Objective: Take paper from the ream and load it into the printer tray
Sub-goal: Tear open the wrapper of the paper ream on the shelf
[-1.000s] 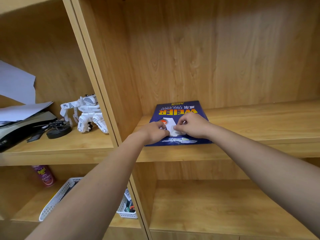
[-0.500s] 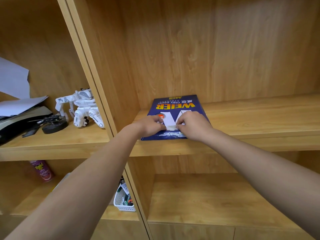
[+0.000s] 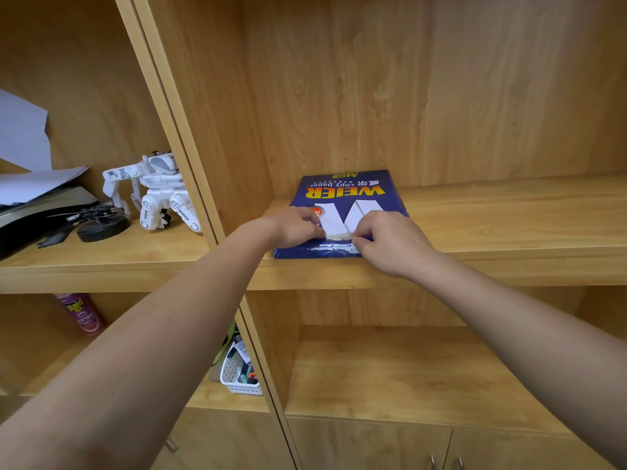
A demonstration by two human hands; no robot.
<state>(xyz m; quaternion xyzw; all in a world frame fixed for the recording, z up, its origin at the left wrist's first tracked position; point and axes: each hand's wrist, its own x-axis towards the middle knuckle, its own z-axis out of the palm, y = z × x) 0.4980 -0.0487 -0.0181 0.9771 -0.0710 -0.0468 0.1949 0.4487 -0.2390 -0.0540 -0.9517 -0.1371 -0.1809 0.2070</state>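
Note:
A blue ream of copy paper [image 3: 346, 193] with yellow lettering lies flat on the middle wooden shelf [image 3: 509, 218], close to the left divider. My left hand [image 3: 291, 227] pinches the wrapper at the ream's near left part. My right hand [image 3: 390, 242] pinches the wrapper at the near right, fingertips close to the left hand's. The near end of the wrapper looks crumpled and torn between my fingers. At the far left edge, a dark printer [image 3: 30, 215] sits with white sheets [image 3: 27, 154] standing in it.
A white toy robot [image 3: 152, 195] and a black round object [image 3: 101, 227] stand on the left shelf beside the printer. Below left are a spray can [image 3: 81, 313] and a white basket [image 3: 239, 374]. The lower right shelf [image 3: 407, 371] lies under the ream.
Both hands slid toward the ream's near end, uncovering more of its white print. The view has shifted slightly. The ream stays in place.

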